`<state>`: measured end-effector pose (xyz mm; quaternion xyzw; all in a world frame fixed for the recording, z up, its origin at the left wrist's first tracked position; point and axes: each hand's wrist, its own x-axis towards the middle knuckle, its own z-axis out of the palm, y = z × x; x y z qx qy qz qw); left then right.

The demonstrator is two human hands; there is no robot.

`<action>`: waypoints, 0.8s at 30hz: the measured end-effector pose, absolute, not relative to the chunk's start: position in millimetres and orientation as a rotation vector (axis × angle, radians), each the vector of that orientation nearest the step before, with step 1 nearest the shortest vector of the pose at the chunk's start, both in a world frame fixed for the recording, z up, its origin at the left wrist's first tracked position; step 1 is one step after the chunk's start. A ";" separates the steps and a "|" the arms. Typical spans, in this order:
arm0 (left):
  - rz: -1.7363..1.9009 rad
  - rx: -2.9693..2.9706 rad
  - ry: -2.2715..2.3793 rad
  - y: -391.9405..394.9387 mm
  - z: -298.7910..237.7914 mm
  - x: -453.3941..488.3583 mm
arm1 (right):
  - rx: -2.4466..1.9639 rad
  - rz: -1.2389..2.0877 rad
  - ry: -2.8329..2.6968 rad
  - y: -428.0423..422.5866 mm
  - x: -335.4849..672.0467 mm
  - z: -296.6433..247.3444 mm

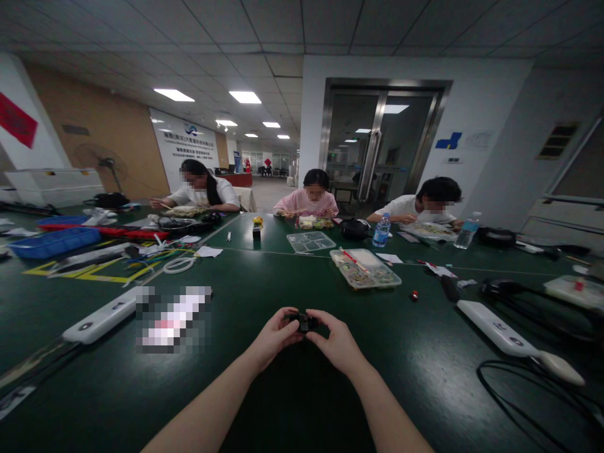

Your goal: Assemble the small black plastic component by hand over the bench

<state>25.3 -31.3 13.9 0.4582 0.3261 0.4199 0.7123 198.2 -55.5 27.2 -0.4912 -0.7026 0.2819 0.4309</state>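
The left hand (275, 335) and the right hand (336, 343) close on a small black part (304, 323) from opposite sides. Their fingertips pinch its ends, so it hangs just above the green table (255, 277) rather than resting on it. The two-sided grip holds it level and straight in front of the wearer (what the part is cannot be told, since it is tiny and half covered by fingers). Both forearms come in from the near edge, apart at the elbows and converging at the part.

Beyond the hands lies a clear compartment tray (365, 269) with small contents, and a tiny red piece (414, 295) sits near it. A white handheld unit (101, 318) lies to the left and a second white unit (500, 330) to the right, both well apart from the hands. Three people (309, 202) sit along the far edge over meal trays.
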 end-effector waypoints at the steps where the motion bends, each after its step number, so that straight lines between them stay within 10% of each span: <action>1: 0.935 1.023 0.747 -31.0 13.1 25.8 | -1.234 0.701 -1.751 -55.9 197.0 27.2; 24: 0.968 1.041 0.762 -29.3 7.6 28.7 | -1.239 0.642 -1.813 -53.8 199.5 24.7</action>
